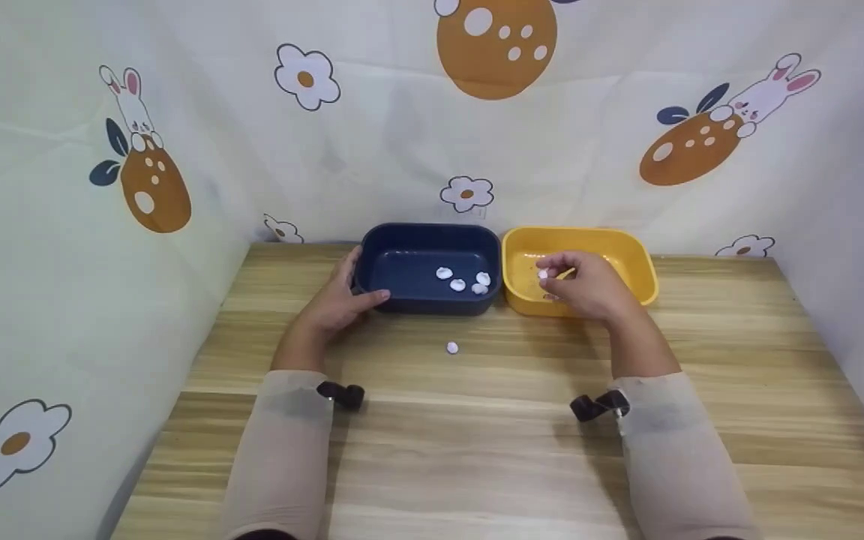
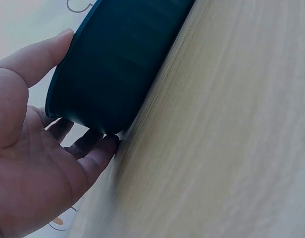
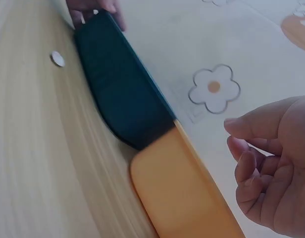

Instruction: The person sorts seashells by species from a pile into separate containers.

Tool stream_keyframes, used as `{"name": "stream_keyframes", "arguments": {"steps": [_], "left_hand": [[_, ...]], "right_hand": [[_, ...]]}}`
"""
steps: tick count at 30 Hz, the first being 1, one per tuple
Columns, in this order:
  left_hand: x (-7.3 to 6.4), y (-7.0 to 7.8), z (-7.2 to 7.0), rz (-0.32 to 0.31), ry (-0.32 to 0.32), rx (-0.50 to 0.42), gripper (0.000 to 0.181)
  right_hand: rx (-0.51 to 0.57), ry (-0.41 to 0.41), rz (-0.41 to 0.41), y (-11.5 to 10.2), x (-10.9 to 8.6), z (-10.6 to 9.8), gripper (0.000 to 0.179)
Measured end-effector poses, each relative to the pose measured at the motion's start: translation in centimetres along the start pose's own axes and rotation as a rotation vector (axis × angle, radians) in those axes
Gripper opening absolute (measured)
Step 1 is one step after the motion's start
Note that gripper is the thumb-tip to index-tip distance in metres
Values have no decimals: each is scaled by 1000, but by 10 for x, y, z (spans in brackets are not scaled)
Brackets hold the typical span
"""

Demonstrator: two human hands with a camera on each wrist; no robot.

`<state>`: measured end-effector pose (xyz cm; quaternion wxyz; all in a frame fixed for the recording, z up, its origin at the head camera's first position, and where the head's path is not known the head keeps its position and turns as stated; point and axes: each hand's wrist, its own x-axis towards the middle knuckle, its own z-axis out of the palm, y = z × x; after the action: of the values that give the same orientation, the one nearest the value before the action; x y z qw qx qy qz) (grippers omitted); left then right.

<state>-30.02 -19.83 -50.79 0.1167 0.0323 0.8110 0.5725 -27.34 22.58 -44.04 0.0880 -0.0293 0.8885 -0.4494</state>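
My left hand point(image 1: 336, 301) holds the left end of a dark blue basin point(image 1: 432, 306), its thumb at the near rim and its fingers around the end wall. In the left wrist view, the fingertips point(image 2: 109, 144) touch the wall low down near the table. Several small white shell-like pieces point(image 1: 457, 286) lie inside, mostly toward the right. My right hand point(image 1: 589, 289) is over the yellow basin point(image 1: 646, 281), pinching a small white piece point(image 1: 543, 275) between thumb and fingertips. In the right wrist view, that piece is hidden by the fingers.
One more white piece point(image 1: 452, 348) lies on the wooden table point(image 1: 432, 450) in front of the blue basin. The two basins stand side by side against a patterned curtain point(image 1: 387, 150). Black straps point(image 1: 597, 405) stick out from the sleeves.
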Motion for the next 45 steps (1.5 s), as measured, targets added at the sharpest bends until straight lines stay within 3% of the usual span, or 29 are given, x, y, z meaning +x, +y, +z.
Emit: {"name": "stream_keyframes", "arguments": {"steps": [8,20,31,36,45], "left_hand": [[-1,-1,1,14,-2,-52,112],[2,-3,0,5,0,-46,114],[-2,1,1,-1,-3,-51,113],[-1,0,1,-10,-4,-44,113],[-2,1,1,-20,-7,-55,116]], "right_hand": [[38,87,98,18,0,-28,35],[93,122,180,19,3,-30,40],[46,127,82,13,2,-18,38],[37,76,36,-1,0,2,36],[22,-25,-136,-22,-8,35,30]]}}
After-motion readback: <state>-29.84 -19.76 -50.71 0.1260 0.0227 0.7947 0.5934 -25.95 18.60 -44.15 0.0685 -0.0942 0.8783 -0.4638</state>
